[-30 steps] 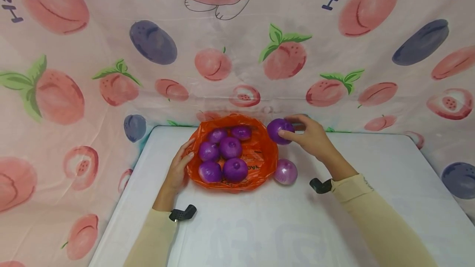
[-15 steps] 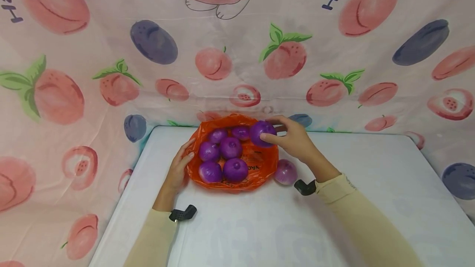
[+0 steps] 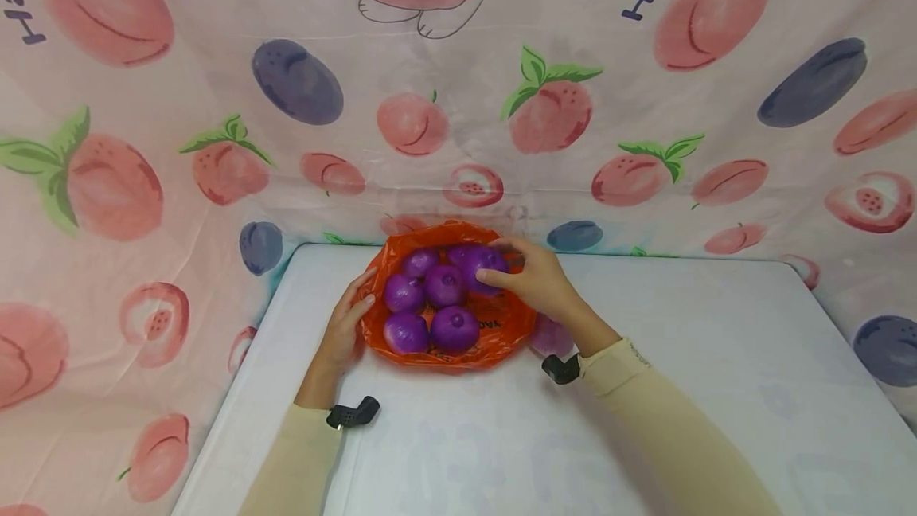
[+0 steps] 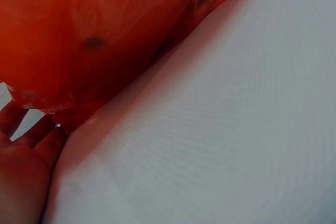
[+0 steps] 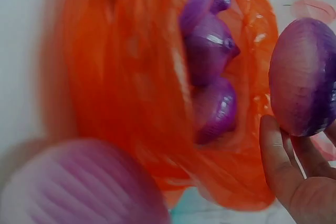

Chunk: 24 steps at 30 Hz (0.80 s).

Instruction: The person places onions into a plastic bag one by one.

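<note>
In the head view, an orange plastic bag lies wide-mouthed on the table, with several purple onions inside. My right hand pinches another onion between thumb and fingers over the bag's right half. The right wrist view has this held onion beside the bag's mouth. At the bag's left side, my left hand touches the wall with fairly straight fingers; the left wrist view shows those fingers against the plastic. A paler onion sits outside the bag, partly hidden by my right wrist.
A white-topped table carries the bag. Right behind its far edge hangs a fruit-printed cloth, which also runs down the left side. Each wrist wears a small black camera, such as the right camera.
My right hand has carried its onion leftward from beyond the bag's right rim to above the onions inside. My left hand and the bag have stayed in place.
</note>
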Each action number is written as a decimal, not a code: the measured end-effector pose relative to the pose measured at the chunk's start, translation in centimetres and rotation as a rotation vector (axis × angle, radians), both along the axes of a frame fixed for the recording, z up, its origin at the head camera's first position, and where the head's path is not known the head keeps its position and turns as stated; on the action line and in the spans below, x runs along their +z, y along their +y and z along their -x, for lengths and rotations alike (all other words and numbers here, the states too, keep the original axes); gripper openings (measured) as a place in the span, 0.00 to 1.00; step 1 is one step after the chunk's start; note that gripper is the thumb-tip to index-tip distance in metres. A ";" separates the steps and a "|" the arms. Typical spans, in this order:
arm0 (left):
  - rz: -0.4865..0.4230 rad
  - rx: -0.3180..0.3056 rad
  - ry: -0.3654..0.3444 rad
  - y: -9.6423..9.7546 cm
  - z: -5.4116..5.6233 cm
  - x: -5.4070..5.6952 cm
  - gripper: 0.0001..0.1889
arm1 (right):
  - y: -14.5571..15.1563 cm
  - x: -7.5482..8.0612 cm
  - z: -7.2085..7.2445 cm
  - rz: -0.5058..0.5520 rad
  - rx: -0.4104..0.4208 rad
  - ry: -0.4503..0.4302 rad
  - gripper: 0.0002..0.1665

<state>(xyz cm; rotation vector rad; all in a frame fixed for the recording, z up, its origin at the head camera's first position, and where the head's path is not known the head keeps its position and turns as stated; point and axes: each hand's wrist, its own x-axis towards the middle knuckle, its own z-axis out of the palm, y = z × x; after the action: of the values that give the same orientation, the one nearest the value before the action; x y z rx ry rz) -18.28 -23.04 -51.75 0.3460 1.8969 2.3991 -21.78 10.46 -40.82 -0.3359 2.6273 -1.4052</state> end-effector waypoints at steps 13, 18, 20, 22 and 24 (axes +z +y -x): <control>0.018 0.002 0.000 0.0 0.0 0.1 0.28 | -1.4 -1.9 0.2 -0.113 0.004 0.044 0.39; 0.009 0.008 -0.008 0.0 0.1 0.0 0.27 | -1.9 -2.4 0.3 -0.166 0.026 0.083 0.40; 0.007 0.007 -0.009 0.1 0.1 0.1 0.27 | -2.1 -2.5 0.4 -0.181 0.026 0.092 0.39; 0.006 0.006 -0.010 0.1 0.1 0.1 0.27 | -2.2 -2.6 0.4 -0.192 0.024 0.096 0.39; -0.005 0.009 -0.010 0.1 0.1 0.2 0.28 | -2.3 -2.6 0.4 -0.198 0.020 0.093 0.39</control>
<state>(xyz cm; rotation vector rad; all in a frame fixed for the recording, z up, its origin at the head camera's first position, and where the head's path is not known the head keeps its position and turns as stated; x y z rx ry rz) -18.33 -22.92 -51.59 0.3254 1.8922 2.4074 -22.18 8.13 -43.44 -0.4100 2.7997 -1.1362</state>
